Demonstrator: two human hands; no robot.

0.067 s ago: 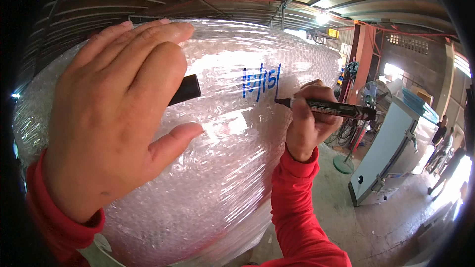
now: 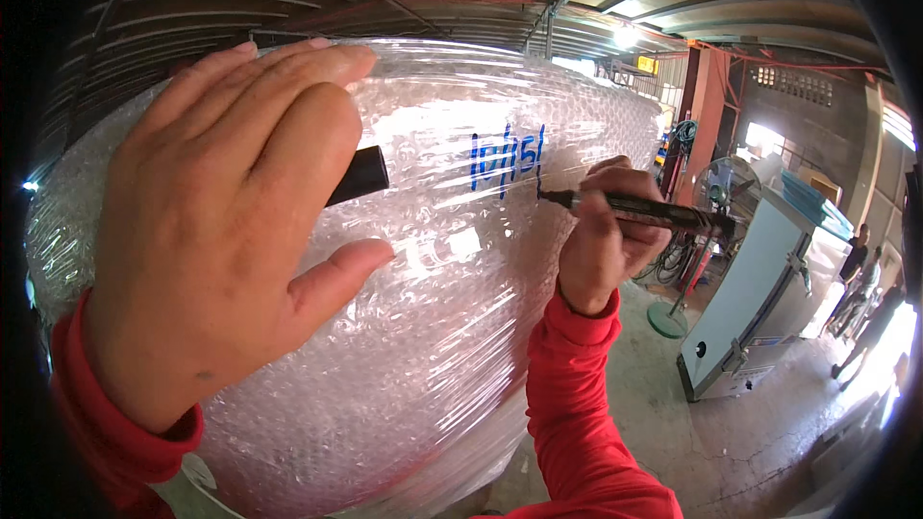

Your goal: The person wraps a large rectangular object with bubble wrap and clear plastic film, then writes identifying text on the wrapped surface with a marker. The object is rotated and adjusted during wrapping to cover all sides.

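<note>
left hand holding black cap by bubble wrap, right hand gripping black marker, tip at blue strokes

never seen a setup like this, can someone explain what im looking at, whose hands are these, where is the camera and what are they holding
There is no robot here: these are a person's own bare hands, in red long sleeves. The camera is worn on the head and looks down; its fisheye lens bends straight edges toward the rim.

The large surface in front is an object covered in clear plastic bubble wrap; what is inside cannot be made out. Blue handwritten marks show on it.

The right hand holds a black cylindrical marker pen, its tip at the lower end of the last stroke. The left hand is spread beside the wrap and seems to hold a short black cylinder, perhaps the pen's cap.
</note>
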